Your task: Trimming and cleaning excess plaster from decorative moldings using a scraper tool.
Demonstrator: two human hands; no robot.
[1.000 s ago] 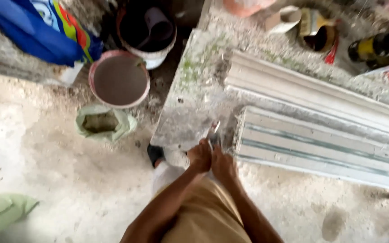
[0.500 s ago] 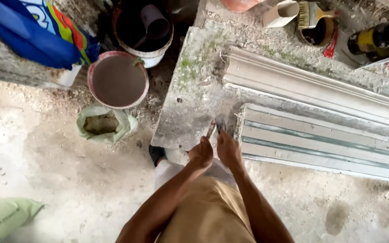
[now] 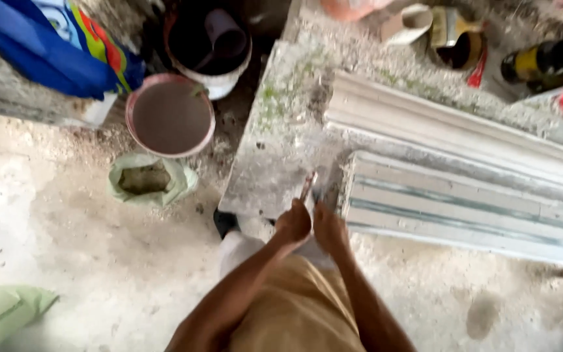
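Left hand: our left hand (image 3: 292, 223) was closed around a thin tool (image 3: 307, 186), its grip end hidden in the fist, at the near edge of the slab (image 3: 275, 156).
Right hand: our right hand (image 3: 329, 229) lay just beside the left one, touching it, fingers curled down toward the near end of the ribbed moulding (image 3: 464, 205); whether it gripped anything we could not tell.
Tool, place: it stood over the slab's near right corner, just left of the moulding's end.
Tool, handling: we judged it light, stiff and narrow, probably metal or wood; blur kept us from naming it. A hold low on the shaft, as the left hand had, suited it.
Tool, axis: its long axis ran from the fist up and slightly right, tip pointing away from us across the slab.
Moulding, handling: it looked like cast plaster, so we judged it heavy, rigid and brittle at the ribs and ends.
Moulding, axis: long axis ran from near our hands out to the right, dropping slightly.
Around: a bucket (image 3: 171, 116) and an open sack (image 3: 144, 180) sat on the floor to the left.
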